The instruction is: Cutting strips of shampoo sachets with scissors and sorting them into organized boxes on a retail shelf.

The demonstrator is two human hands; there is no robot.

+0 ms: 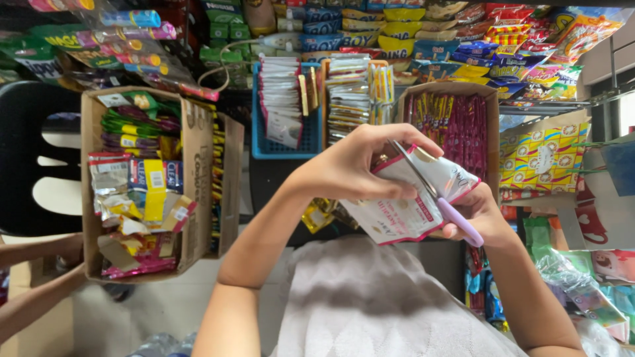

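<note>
The left hand (347, 168) pinches a strip of white, pink-edged foil sachets (403, 205) at centre frame, while the right hand (479, 215), at four o'clock of it, is closed round purple-handled scissors (440, 201) (blades laid across the strip). Cutting looks underway; a clean snip calls for blades kept on the seam.

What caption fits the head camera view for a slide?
Left hand holds a strip of white sachets while right hand cuts it with purple-handled scissors.
</note>
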